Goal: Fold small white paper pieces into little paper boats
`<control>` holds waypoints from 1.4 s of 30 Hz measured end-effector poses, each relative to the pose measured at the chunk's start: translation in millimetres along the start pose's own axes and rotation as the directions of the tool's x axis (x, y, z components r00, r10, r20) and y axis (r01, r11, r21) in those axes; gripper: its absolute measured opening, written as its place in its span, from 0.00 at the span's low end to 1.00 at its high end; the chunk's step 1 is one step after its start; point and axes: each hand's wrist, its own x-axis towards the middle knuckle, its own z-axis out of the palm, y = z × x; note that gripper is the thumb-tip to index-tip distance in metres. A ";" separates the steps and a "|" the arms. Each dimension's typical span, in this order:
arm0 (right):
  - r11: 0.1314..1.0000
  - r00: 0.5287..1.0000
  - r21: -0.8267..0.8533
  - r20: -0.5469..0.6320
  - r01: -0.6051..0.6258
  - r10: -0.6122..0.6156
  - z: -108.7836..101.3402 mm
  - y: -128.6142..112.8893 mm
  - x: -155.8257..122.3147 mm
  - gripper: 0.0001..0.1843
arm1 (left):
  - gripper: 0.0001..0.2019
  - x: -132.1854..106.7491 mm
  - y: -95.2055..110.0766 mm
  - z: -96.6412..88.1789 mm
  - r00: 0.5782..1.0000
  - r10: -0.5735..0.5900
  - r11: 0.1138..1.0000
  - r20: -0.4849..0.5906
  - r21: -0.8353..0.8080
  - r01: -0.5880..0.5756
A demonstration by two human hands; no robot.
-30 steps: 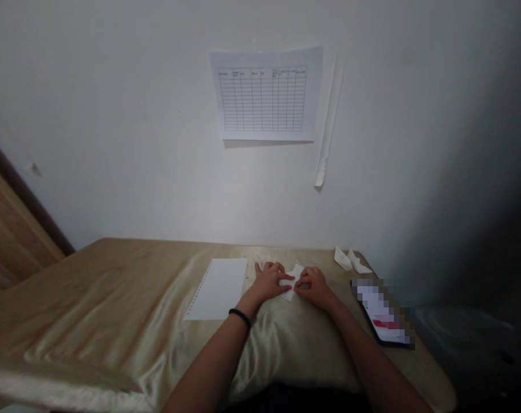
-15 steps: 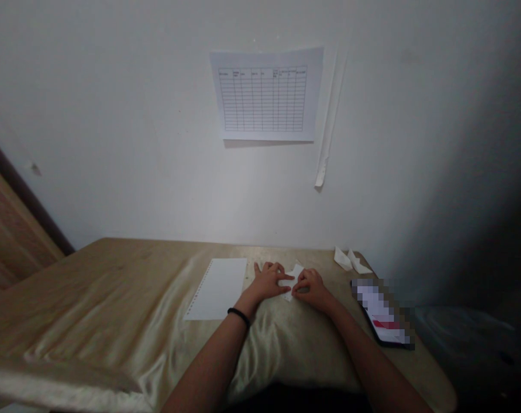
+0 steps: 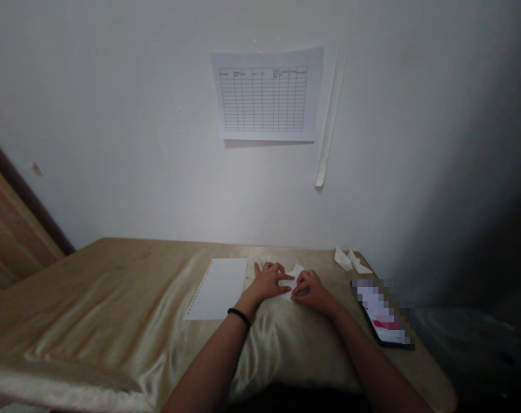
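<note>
While left fingers (image 3: 285,277) flatten and right fingers (image 3: 302,280) pinch folded paper (image 3: 296,271), sheet (image 3: 219,288) and phone (image 3: 383,314) flank it.

Both arms reach forward: left hand (image 3: 269,282) pressed flat, fingers spread; right hand (image 3: 312,289) curled, fingertips almost meeting the left's.

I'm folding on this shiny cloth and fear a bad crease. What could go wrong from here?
The cloth is wrinkled and looks slick, so the paper under the left hand and right hand may slip and crease crooked. The phone lies near the right edge; a nudge might knock it off.
</note>
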 end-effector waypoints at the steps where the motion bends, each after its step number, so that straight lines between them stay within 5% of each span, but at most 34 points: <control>1: 1.000 1.000 0.009 0.011 0.013 -0.013 -0.7 -1.1 -0.8 0.03 | 0.19 -0.2 0.3 -0.5 1.000 -0.002 1.000 0.005 -0.004 0.002; 11: 1.000 0.999 0.008 -0.031 -0.029 0.029 -1.5 -4.5 -1.4 0.04 | 0.19 -0.2 1.3 -1.8 1.000 -0.010 1.000 0.009 -0.009 0.010; 20: 0.998 0.996 -0.008 0.076 0.057 -0.056 -2.3 -5.0 -3.1 0.03 | 0.20 -0.1 0.9 -0.3 1.000 -0.004 1.000 0.002 0.007 0.004; 36: 0.999 0.994 0.030 0.098 0.040 -0.043 -6.4 -8.5 -2.6 0.05 | 0.21 -0.1 0.6 0.0 1.000 -0.008 1.000 0.021 0.017 0.007; 42: 0.995 1.000 0.095 0.009 0.005 -0.006 -4.2 2.0 -1.6 0.04 | 0.19 1.4 -2.6 3.4 1.000 0.003 1.000 -0.010 0.000 -0.003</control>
